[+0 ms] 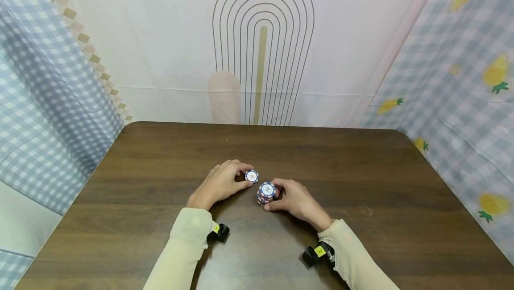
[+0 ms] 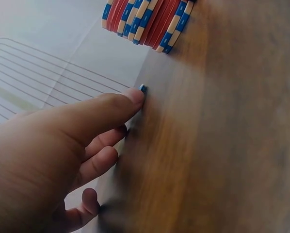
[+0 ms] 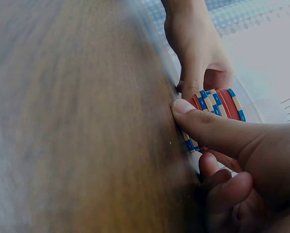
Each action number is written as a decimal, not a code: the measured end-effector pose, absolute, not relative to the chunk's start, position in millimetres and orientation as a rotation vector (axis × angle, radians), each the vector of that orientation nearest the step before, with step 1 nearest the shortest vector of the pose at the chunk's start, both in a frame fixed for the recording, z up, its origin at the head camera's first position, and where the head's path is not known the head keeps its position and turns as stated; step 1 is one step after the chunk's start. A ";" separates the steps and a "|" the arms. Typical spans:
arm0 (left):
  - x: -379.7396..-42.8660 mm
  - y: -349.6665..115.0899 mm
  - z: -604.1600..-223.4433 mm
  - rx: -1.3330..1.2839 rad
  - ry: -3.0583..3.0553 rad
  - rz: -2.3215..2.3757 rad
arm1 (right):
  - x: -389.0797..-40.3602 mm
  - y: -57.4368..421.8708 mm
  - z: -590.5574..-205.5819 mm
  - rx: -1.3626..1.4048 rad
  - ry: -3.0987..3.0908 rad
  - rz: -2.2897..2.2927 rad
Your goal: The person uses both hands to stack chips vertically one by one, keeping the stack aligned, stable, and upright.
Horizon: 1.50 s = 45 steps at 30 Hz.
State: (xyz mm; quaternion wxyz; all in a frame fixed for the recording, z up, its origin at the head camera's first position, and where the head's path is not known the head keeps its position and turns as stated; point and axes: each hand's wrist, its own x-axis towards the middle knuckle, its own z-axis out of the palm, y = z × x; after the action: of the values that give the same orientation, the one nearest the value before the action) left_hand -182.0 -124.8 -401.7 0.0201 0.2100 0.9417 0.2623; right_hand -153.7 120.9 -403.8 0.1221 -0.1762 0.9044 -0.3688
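Note:
Thumb and fingertips of my left hand [image 1: 218,184] pinch a single blue-and-white poker chip [image 1: 251,176] by its edges, low at the tabletop. In the left wrist view, only a sliver of that chip [image 2: 143,89] shows past the thumb. To the right and a little nearer stands an upright stack of poker chips [image 1: 267,190], topped by a blue-and-white one marked 10. My right hand [image 1: 299,200] grips this stack from the right, its thumb low on the near side. Seen in the right wrist view, the stack [image 3: 225,103] has red, blue and cream edges, partly hidden by the thumb.
Both hands work over a brown wooden table [image 1: 160,156]. Behind its far edge hangs a white cloth [image 1: 160,49] with arch lines. Checked cloths hang at the left [image 1: 60,80] and right [image 1: 453,102]. A black wrist camera [image 1: 218,232] sits on the left cuff.

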 end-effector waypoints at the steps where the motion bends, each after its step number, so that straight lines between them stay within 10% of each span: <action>1: -182.1 -124.2 -400.9 0.656 2.922 0.806 | -153.7 121.1 -403.5 -0.512 2.640 -1.077; 45: -154.2 -117.0 -376.5 0.918 2.790 1.033 | -153.1 119.4 -401.3 -0.509 2.605 -1.099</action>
State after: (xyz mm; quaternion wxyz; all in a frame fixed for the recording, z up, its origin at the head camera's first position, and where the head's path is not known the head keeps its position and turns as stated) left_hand -154.2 -117.0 -376.5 0.0142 0.2947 0.8960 0.3319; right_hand -153.1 119.4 -401.3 0.1340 -0.1756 0.8986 -0.3790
